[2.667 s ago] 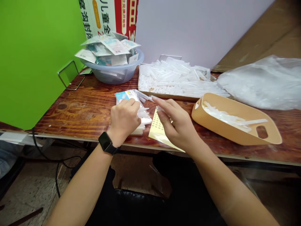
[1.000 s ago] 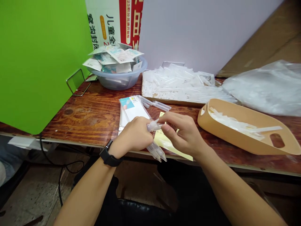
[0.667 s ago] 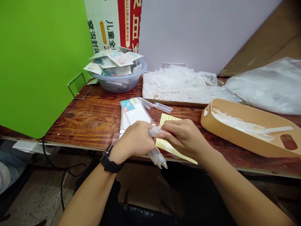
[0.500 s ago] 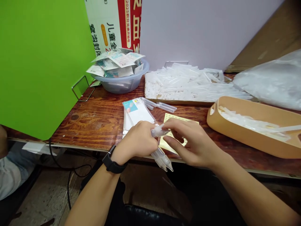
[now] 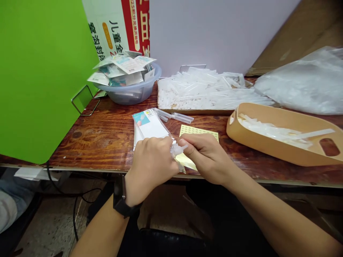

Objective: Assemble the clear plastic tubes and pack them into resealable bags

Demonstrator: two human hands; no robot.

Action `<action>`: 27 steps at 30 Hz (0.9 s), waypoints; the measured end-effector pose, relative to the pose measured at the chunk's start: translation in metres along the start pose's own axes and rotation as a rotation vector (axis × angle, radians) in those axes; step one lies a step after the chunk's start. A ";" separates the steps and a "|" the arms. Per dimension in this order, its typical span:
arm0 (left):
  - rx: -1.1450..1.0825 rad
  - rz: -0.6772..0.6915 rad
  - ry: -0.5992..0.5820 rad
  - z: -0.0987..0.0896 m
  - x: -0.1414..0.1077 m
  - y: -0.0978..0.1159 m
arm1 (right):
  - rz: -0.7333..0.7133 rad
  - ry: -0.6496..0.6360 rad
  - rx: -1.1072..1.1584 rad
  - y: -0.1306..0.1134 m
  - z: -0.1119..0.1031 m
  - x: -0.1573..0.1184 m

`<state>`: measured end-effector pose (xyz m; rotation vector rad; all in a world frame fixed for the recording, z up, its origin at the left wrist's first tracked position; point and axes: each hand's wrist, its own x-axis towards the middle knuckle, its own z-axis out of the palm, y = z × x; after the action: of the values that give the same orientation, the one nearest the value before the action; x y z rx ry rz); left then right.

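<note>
My left hand [image 5: 151, 166] is closed around a small bunch of clear plastic tubes [image 5: 175, 150], and most of the bunch is hidden inside the hand. My right hand [image 5: 206, 157] pinches the tubes' upper end between thumb and forefinger. Under my right hand lies a yellow sticker sheet [image 5: 198, 130], partly covered. Just above my left hand is a stack of clear packaging sleeves with printed white cards [image 5: 148, 125]. Several loose clear tubes [image 5: 181, 117] lie at the top of that stack. A black watch [image 5: 122, 203] is on my left wrist.
The wooden table [image 5: 93, 142] carries a white tray heaped with clear tubes [image 5: 203, 92], a tan plastic basket of tubes [image 5: 284, 137], a plastic bag [image 5: 302, 85] and a grey-blue bowl of packets [image 5: 128, 94]. Green and white boards [image 5: 40, 78] stand behind.
My hands have come together around the tubes, whose lower ends no longer show below my left hand. That hand has turned at the wrist, and the view has shifted slightly.
</note>
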<state>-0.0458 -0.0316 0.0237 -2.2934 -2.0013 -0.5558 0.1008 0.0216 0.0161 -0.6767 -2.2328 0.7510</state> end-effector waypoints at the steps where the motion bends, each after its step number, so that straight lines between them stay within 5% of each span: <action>1: 0.064 0.016 0.056 0.001 -0.001 0.001 | 0.046 0.003 0.039 -0.003 0.000 0.000; 7: 0.277 0.185 0.410 0.005 -0.002 0.003 | 0.255 0.032 0.317 -0.018 -0.003 -0.001; 11: 0.321 0.188 0.512 0.004 0.002 -0.003 | 0.276 0.128 0.360 -0.021 -0.004 -0.005; 15: 0.292 0.175 0.450 0.003 0.006 -0.008 | 0.039 0.165 0.166 -0.014 -0.006 -0.007; 20: 0.180 0.233 0.232 0.004 0.005 -0.013 | -0.255 0.109 -0.074 -0.005 -0.005 -0.004; 27: 0.219 0.217 0.256 0.007 0.004 -0.016 | -0.219 0.137 -0.212 0.003 0.005 -0.002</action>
<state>-0.0595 -0.0235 0.0156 -2.1476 -1.5893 -0.5493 0.0992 0.0203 0.0102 -0.5521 -2.2323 0.3532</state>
